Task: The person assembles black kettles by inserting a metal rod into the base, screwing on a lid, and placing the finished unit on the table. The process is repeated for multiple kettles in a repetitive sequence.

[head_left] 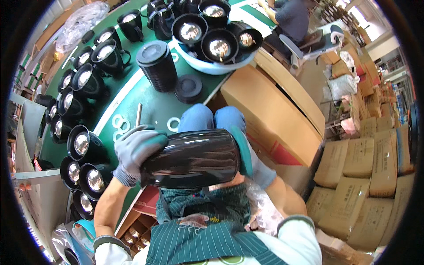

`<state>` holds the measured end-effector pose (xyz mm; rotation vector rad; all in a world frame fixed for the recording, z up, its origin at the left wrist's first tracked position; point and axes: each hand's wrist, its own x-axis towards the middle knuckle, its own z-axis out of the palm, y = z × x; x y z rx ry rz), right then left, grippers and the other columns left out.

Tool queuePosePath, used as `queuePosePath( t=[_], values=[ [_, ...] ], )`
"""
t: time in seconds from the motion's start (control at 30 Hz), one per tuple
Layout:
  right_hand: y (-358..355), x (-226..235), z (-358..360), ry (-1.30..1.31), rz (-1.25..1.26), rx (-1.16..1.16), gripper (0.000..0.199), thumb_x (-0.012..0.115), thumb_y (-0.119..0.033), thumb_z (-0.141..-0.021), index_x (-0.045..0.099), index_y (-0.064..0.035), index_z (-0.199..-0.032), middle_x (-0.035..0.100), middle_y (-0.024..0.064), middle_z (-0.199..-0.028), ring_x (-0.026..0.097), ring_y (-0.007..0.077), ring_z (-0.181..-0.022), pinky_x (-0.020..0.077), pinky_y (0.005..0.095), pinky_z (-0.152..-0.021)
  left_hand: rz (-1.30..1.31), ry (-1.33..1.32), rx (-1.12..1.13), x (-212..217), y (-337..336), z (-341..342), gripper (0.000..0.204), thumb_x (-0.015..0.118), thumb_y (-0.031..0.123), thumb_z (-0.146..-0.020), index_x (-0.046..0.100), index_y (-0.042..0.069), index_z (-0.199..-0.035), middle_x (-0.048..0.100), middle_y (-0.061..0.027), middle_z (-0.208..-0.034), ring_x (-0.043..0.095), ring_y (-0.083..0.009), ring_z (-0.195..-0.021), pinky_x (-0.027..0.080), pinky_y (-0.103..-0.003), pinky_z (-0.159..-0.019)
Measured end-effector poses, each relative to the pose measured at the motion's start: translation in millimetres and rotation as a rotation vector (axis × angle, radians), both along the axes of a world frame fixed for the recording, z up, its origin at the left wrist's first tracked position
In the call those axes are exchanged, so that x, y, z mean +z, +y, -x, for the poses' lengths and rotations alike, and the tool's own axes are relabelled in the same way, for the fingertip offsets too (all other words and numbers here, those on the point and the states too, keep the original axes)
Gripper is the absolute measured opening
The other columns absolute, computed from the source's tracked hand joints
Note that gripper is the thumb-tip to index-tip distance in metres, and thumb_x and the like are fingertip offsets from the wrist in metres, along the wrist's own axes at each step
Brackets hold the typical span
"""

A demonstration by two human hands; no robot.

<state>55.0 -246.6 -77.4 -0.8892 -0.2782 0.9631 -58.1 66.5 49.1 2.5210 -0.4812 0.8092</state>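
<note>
A glossy black jug body point(194, 159) lies sideways between my hands above my lap. My gloved left hand point(138, 148) is wrapped round its left end. My gloved right hand point(256, 163) presses against its right end, with most of its fingers hidden behind the rim. Just beyond my left hand, a thin metal rod point(139, 115) rises from the green table. White rings point(118, 122) lie beside it, and another white ring point(173, 124) is near my knees. Farther off stand a stack of black round lids point(157, 68) and a separate black lid piece point(189, 87).
Black jugs with silvery liners point(88, 81) line the green table's left side. A pale blue basin point(207, 67) holds several more. Right of my legs stands an open cardboard box point(269, 101). Stacked cartons point(349, 194) fill the right. A co-worker point(291, 20) sits at the far end.
</note>
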Motion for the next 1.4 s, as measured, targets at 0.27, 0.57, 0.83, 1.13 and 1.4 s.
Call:
queuePosePath(
  t=[0.27,0.57,0.83,1.13,1.4],
  values=[
    [9,74,2,-1.470,0.032,-0.214,0.110,0.054,-0.071,-0.094,0.012,0.0019,-0.165,0.013,0.0345,-0.167,0.022,0.0513,-0.154,0.0190,0.0577,-0.124,1.565,1.029,-0.206,-183,22,58,0.070,0.044,0.054,-0.108,0.044,0.000,-0.153,0.053,-0.0201,-0.151,0.057,-0.0297,-0.132,0.051,-0.047,-0.110],
    [-2,-1,48,-0.714,0.217,-0.331,0.084,0.049,-0.055,-0.104,0.025,0.0003,-0.162,0.029,0.0212,-0.165,0.034,0.0345,-0.149,0.0268,0.0489,-0.124,0.276,0.322,0.163,-7,-9,8,0.021,0.071,0.012,-0.076,0.074,0.001,-0.094,0.073,-0.0121,-0.090,0.073,-0.0246,-0.081,0.056,-0.032,-0.076],
    [-41,-25,18,0.381,-0.089,-0.407,0.063,0.058,-0.032,-0.107,0.035,-0.0059,-0.159,0.042,0.0120,-0.160,0.044,0.0226,-0.144,0.0357,0.0412,-0.123,0.097,0.397,0.131,15,-54,-5,0.055,0.084,0.016,-0.065,0.067,0.002,-0.115,0.068,-0.0167,-0.096,0.069,-0.0370,-0.087,0.055,-0.039,-0.081],
    [-39,-17,5,0.607,-0.286,-0.278,0.069,0.062,-0.055,-0.099,0.054,-0.0036,-0.144,0.059,0.0206,-0.142,0.062,0.0368,-0.127,0.0531,0.0514,-0.109,0.408,0.434,-0.306,56,-95,-9,0.101,0.081,0.042,-0.066,0.050,-0.005,-0.149,0.056,-0.0252,-0.141,0.054,-0.0420,-0.128,0.038,-0.050,-0.113],
    [-39,9,-25,0.389,-0.125,-0.279,0.088,0.043,-0.071,-0.099,0.044,-0.0019,-0.153,0.056,0.0193,-0.147,0.057,0.0310,-0.133,0.0489,0.0500,-0.112,0.489,0.340,-0.344,31,-81,2,0.093,0.089,0.042,-0.067,0.056,0.005,-0.146,0.056,-0.0258,-0.144,0.056,-0.0419,-0.129,0.043,-0.051,-0.111]
  ],
)
